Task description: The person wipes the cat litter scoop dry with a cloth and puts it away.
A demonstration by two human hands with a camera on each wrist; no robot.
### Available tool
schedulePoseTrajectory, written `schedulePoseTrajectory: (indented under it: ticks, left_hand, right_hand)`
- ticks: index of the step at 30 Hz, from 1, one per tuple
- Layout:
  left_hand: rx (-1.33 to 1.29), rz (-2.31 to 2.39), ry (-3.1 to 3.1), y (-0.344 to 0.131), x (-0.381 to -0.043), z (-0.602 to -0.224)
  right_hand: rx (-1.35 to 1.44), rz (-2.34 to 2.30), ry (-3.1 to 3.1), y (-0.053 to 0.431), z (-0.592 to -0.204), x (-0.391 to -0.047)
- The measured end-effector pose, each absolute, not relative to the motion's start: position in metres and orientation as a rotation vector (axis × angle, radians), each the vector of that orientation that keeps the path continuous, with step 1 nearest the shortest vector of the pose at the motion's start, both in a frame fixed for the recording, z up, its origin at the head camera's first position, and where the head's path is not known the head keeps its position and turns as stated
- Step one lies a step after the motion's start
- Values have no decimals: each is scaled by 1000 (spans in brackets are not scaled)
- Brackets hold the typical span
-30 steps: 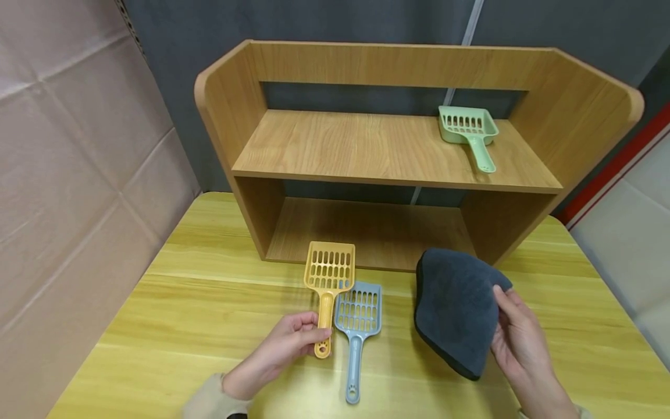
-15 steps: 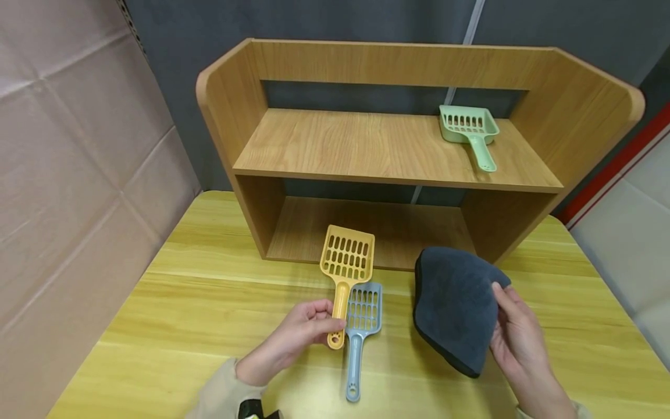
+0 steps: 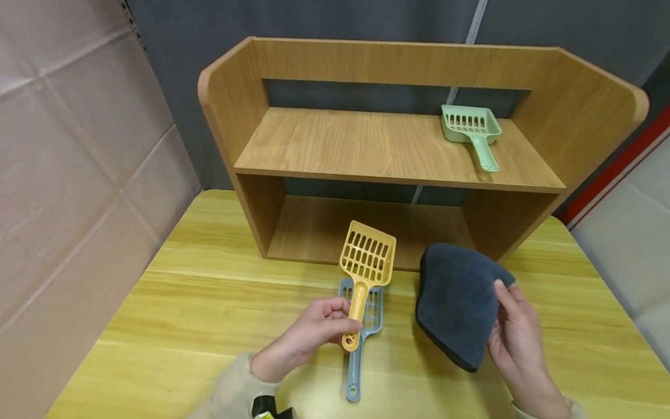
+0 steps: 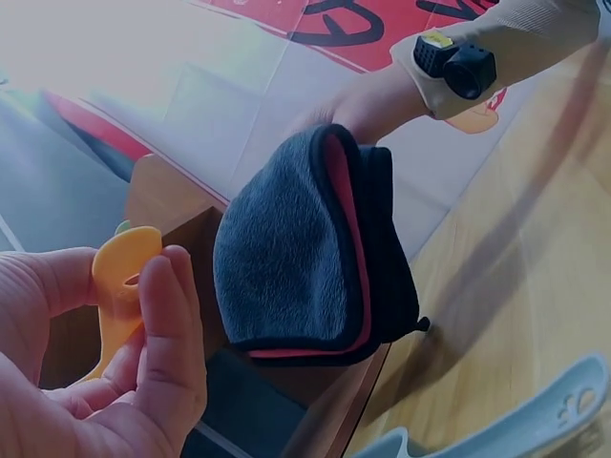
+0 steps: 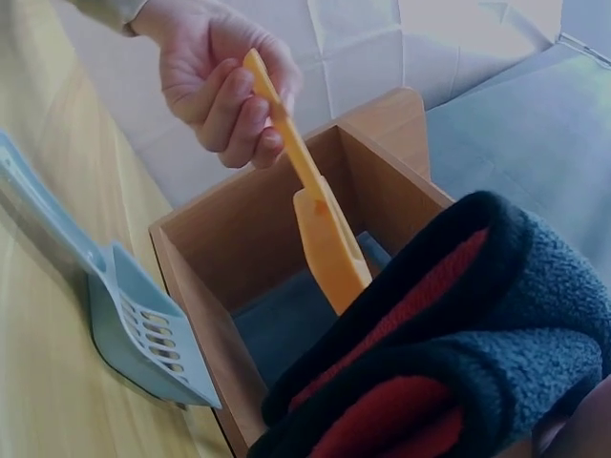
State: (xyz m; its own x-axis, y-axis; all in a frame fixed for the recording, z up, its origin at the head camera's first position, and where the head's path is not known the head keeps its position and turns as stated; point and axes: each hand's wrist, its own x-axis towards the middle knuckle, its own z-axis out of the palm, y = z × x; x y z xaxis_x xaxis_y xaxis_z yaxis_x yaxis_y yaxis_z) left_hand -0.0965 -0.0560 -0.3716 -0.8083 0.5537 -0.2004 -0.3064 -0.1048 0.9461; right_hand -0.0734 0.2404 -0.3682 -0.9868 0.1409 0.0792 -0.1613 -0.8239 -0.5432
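My left hand [image 3: 324,323] pinches the handle of a yellow slotted litter scoop [image 3: 359,299], its head tilted up and to the right. A light blue litter scoop [image 3: 354,375] lies on the table, partly hidden behind the yellow one in the head view. My right hand [image 3: 517,334] grips the right edge of a folded dark grey-blue cloth [image 3: 460,302], held up off the table. Red lining shows inside the folds of the cloth [image 5: 410,286] in the right wrist view. On the upper shelf, toward the right, sits a green litter scoop [image 3: 483,152].
A two-tier wooden shelf [image 3: 335,145] stands at the back of the yellow wood-grain table [image 3: 173,326]. Its lower board [image 3: 314,227] lies just beyond the yellow scoop's head. A pale sheet [image 3: 78,145] hangs on the left, and a dark panel [image 3: 340,20] rises behind.
My left hand has carried the yellow scoop to the right and slightly up, so it now overlaps the blue scoop and leans rightward. The right hand and cloth have barely moved.
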Motion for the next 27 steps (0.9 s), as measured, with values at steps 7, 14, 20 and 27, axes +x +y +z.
schedulePoseTrajectory:
  ticks: [7, 14, 20, 27]
  left_hand:
    - [308, 1953, 1616, -46, -96, -369]
    - [354, 1930, 1629, -33, -94, -370]
    - [387, 1893, 1671, -24, -92, -369]
    - [510, 1890, 1702, -19, -89, -374]
  right_hand:
    - [-26, 2628, -1071, 227, -364, -79]
    - [-17, 2375, -1166, 206, -361, -85]
    - [104, 2065, -1447, 192, -366, -94]
    - [314, 1719, -1803, 177, -366, -98]
